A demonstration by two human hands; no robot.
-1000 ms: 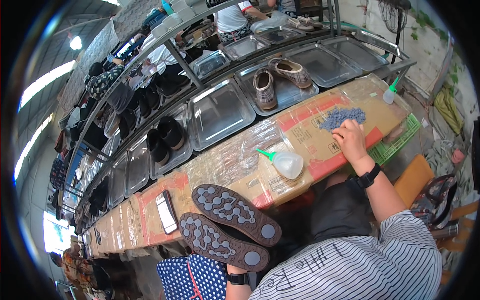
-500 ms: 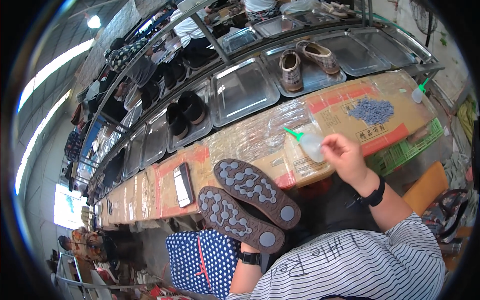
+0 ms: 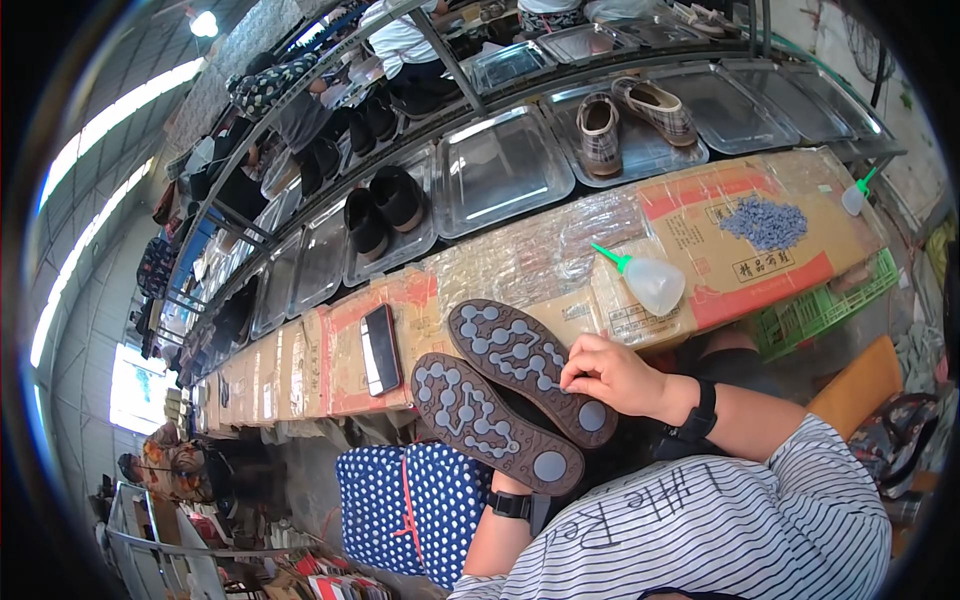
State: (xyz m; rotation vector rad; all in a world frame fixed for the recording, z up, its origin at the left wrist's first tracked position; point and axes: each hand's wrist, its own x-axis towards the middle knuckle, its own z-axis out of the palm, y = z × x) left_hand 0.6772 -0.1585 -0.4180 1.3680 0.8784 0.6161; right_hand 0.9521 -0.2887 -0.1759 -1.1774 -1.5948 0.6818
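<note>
A pair of shoes lies soles up in front of me, with brown soles bearing raised grey-blue dots joined by lines: the left shoe [image 3: 465, 415] and the right shoe [image 3: 515, 350]. Beneath the left shoe's heel, my left hand [image 3: 507, 483] supports the pair; its fingers are hidden by the shoes. My right hand [image 3: 607, 375] is closed in a pinch against the right shoe's sole, just above the heel dot. Whatever is between its fingertips is too small to make out. A translucent squeeze bottle [image 3: 655, 287] with a green nozzle lies on the cardboard-topped bench [image 3: 530, 250].
A heap of small grey-blue pieces [image 3: 765, 222] and a second green-tipped bottle [image 3: 856, 195] are at the right. A phone [image 3: 380, 350] lies left of the shoes. Behind run metal trays [image 3: 505, 170] with black shoes [image 3: 385, 212] and plaid shoes [image 3: 600, 135]. A green crate [image 3: 830, 305] stands below.
My right hand has let go of the squeeze bottle, which now lies on the bench, and has come down left to the right shoe's sole. The shoes remain held soles up.
</note>
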